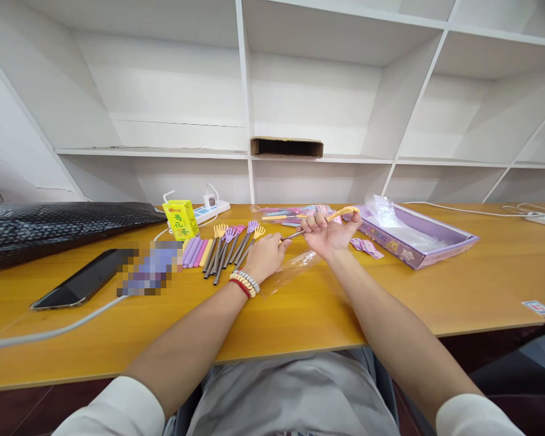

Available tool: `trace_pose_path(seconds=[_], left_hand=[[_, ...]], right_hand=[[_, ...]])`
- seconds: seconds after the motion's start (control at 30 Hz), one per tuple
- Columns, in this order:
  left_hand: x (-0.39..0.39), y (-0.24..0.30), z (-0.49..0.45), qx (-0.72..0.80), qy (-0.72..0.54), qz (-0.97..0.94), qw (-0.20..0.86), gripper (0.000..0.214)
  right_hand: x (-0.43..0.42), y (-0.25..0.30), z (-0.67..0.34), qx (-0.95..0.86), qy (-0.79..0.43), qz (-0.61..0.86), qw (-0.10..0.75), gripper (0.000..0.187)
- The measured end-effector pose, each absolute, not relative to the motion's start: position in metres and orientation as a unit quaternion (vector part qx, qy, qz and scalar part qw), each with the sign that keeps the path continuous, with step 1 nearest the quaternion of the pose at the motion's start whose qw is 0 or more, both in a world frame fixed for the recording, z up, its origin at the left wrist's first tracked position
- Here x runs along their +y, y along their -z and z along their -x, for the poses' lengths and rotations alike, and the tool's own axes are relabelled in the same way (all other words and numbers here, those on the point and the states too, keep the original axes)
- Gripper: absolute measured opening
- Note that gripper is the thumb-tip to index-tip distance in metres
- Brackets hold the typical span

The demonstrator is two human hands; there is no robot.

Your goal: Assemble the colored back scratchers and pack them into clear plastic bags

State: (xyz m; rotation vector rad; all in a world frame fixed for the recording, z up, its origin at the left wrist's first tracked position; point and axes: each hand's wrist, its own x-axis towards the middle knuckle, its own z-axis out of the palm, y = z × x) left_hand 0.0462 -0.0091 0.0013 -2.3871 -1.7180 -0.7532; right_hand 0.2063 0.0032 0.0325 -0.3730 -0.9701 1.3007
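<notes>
Wooden desk (390,303) carries a black bag (49,227) at far left, an open purple box (418,239) at right, a dark phone (79,281), a yellow drink carton (180,219), and a row of small hand-shaped scratchers (229,242) lying just left of the hands. Right hand (329,233) has its grip clamped on a yellow-headed scratcher (343,212), held above the desk beside the box. Left hand (266,257) pinches the metal end of that same scratcher's rod, fingers together on it, over a clear plastic wrapper (290,269).
</notes>
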Motion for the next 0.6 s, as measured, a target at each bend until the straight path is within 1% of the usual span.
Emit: trace_pose_path(seconds=[0.1, 0.2, 0.37, 0.43, 0.5, 0.6], left_hand=[[-0.008, 0.000, -0.046, -0.567, 0.242, 0.785, 0.055, 0.038], [-0.007, 0.001, -0.046, -0.566, 0.237, 0.788, 0.054, 0.041], [-0.008, 0.000, -0.046, -0.564, 0.233, 0.791, 0.045, 0.046], [-0.009, -0.001, -0.047, -0.564, 0.238, 0.790, 0.038, 0.046], [-0.010, -0.001, -0.048, -0.557, 0.255, 0.790, 0.025, 0.042], [-0.009, -0.003, -0.049, -0.532, 0.305, 0.790, 0.017, 0.025]], right_hand=[[0.006, -0.032, -0.203, -0.415, -0.564, 0.192, 0.687, 0.069], [0.011, -0.028, -0.199, -0.421, -0.567, 0.225, 0.671, 0.066], [0.018, -0.010, -0.187, -0.501, -0.524, 0.289, 0.625, 0.044], [0.019, -0.004, -0.181, -0.519, -0.510, 0.305, 0.614, 0.041], [0.019, 0.000, -0.177, -0.518, -0.502, 0.310, 0.619, 0.041], [0.020, 0.002, -0.179, -0.515, -0.478, 0.331, 0.630, 0.042]])
